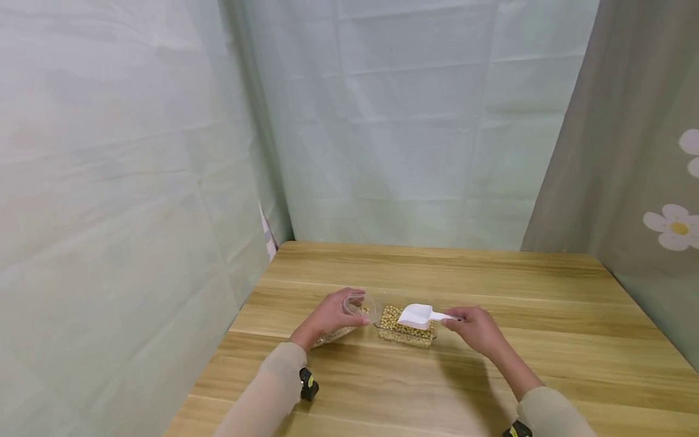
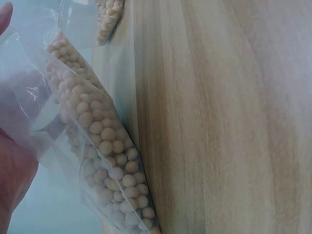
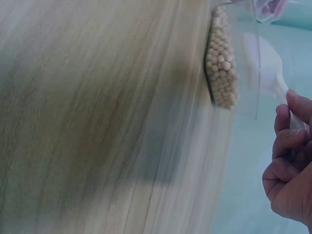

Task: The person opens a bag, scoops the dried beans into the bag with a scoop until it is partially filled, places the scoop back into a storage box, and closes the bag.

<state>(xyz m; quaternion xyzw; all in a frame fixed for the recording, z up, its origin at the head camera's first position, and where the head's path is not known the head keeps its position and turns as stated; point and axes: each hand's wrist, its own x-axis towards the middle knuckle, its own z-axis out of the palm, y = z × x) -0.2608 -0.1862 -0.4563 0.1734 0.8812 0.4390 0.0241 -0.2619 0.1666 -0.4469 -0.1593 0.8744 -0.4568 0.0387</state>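
Observation:
My left hand (image 1: 329, 314) holds a clear plastic bag (image 2: 80, 141) of soybeans by its mouth, which is spread into a round opening. The bag's lower part rests tilted on the wooden table. To its right stands a clear rectangular box (image 3: 247, 103) with soybeans (image 1: 391, 317) inside. In my right hand (image 1: 476, 329) is a white plastic scoop (image 1: 417, 315), pinched by its handle between thumb and fingers. The scoop's blade is over the box, pointing left toward the bag mouth; its contents are hidden by its wall in the right wrist view.
The wooden table (image 1: 491, 285) reaches back to a pale curtain (image 1: 404, 133). Another pale curtain (image 1: 109, 182) hangs close on the left, and a grey-brown curtain with white flowers (image 1: 675, 227) on the right. A black wrist camera (image 1: 308, 385) sits at my left sleeve.

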